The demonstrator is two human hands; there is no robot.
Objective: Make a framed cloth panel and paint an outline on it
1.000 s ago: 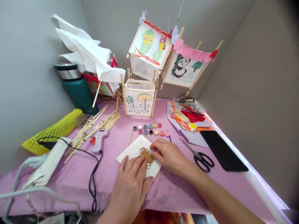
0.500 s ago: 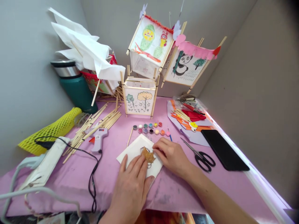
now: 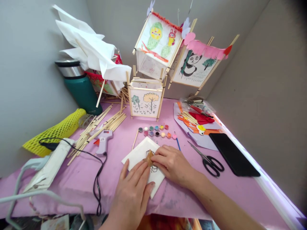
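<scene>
A white sheet [image 3: 139, 154] with a black line drawing lies turned cornerwise before me. A small crumpled brown piece [image 3: 150, 157], like a dry leaf or thin paper, sits over the drawing and partly hides it. My left hand [image 3: 134, 183] rests flat on the sheet, fingers stretched out, its fingertips touching the brown piece's lower edge. From the right, my right hand [image 3: 174, 164] pinches the brown piece between thumb and fingers. Paint pots [image 3: 157, 134] in two rows stand beyond the sheet, with a blue-handled brush [image 3: 178, 144] beside them.
Scissors [image 3: 211, 164] and a black phone [image 3: 232, 155] lie right. Left are a glue gun [image 3: 103, 142] with its cord, wooden sticks [image 3: 111, 123] and a power strip [image 3: 50, 166]. Behind stand a small lantern [image 3: 146, 102], a teal bottle [image 3: 81, 92] and larger decorated lanterns [image 3: 192, 68].
My right hand has moved left over the sheet onto the brown piece, which is now folded smaller, showing more of the drawing. My left hand stays on the sheet. The view shifts slightly.
</scene>
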